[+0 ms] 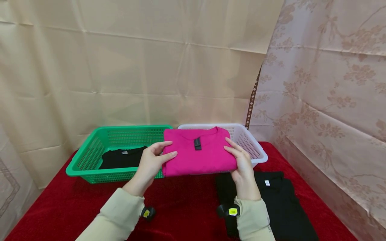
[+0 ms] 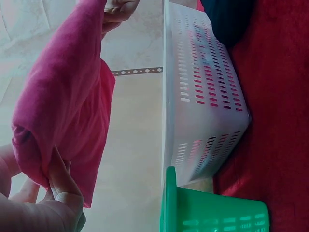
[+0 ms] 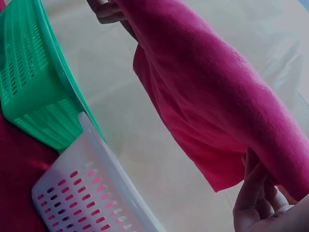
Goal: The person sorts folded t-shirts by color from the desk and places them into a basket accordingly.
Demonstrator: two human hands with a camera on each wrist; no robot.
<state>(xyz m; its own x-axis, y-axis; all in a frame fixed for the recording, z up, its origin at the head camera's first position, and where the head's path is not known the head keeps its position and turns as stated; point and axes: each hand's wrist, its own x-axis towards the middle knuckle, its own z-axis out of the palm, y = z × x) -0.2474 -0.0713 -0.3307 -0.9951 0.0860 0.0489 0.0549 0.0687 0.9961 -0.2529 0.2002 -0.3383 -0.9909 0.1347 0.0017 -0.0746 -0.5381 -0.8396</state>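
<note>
A folded bright pink shirt (image 1: 199, 157) with a dark neck label is held up in the air between both hands. The left hand (image 1: 152, 162) grips its left side, thumb on top and fingers underneath, as the left wrist view shows. At the opposite side the right hand (image 1: 242, 164) pinches the shirt's edge, its fingers curled below the fold in the right wrist view. Behind and below the shirt stands a white perforated basket (image 1: 251, 142), partly covered by it. Pink shows through the basket's holes in both wrist views.
On the left is a green basket (image 1: 87, 157) with a folded black garment (image 1: 123, 159) inside. Another black garment (image 1: 280, 201) with a white tag lies on the red cloth (image 1: 181, 207), partly under the right forearm. Beige curtains (image 1: 135, 67) hang behind the table.
</note>
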